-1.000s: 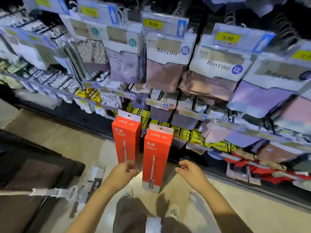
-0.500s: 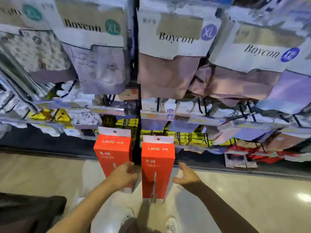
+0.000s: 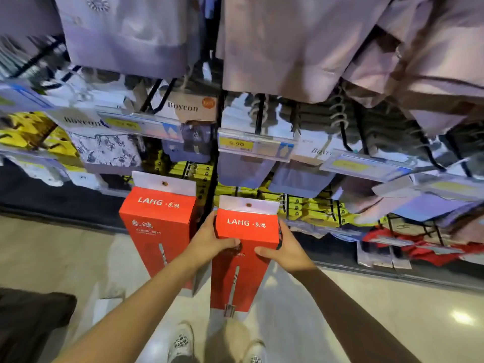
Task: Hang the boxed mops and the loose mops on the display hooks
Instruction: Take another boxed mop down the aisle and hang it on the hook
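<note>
Red upright mop box (image 3: 243,258), white tab

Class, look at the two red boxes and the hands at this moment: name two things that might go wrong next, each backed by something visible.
1. Both hands, left hand and right hand, grip only the top of the right red box; its long lower end may swing into the left red box close beside it.
2. The hang hole in the white tab is small, so it might miss a hook, or the tab could bend.
</note>
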`<state>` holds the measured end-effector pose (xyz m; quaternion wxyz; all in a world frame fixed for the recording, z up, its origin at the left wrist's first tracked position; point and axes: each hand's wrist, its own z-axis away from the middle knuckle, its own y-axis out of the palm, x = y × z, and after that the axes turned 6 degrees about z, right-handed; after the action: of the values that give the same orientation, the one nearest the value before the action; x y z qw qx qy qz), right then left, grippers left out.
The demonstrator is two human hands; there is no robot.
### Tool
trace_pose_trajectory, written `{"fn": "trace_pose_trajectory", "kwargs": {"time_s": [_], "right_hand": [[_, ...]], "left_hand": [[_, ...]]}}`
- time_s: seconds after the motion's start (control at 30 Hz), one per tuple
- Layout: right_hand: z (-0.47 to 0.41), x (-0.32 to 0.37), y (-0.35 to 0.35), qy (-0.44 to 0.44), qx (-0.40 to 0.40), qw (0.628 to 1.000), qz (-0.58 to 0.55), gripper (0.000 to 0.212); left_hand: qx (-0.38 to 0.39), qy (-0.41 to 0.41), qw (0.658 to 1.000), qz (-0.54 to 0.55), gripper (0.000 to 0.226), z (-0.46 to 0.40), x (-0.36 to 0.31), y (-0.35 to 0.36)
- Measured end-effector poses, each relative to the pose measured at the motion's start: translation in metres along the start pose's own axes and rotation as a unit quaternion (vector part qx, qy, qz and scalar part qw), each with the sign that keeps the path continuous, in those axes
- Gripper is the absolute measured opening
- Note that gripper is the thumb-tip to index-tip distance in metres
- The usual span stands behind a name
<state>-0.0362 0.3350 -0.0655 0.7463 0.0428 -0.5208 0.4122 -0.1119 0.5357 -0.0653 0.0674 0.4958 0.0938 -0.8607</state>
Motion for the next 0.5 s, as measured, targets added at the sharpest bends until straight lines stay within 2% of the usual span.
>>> {"fn": "trace_pose_trajectory", "kwargs": {"time_s": [0.2,0.37,0.5], "right_hand": [[-0.001,-0.005,0.004,0.020,-0.025,0.999,-0.033,0.078],[0.002,-0.011,0.005,0.035,-0.017,0.998,0.057,0.095],[0.006,-0.021,0.005,0.034,-0.032,0.998,0.051,0.101]], "left_hand": [[-0.002,-0.009,0.999,-0.048,0.094,0.002,0.010,-0.006],[0.050,-0.001,0.992,-0.116,0.086,0.003,0.010,-0.014],[0.039,-0.010,0.991,-0.128,0.096,0.007,0.014,-0.015]]}}
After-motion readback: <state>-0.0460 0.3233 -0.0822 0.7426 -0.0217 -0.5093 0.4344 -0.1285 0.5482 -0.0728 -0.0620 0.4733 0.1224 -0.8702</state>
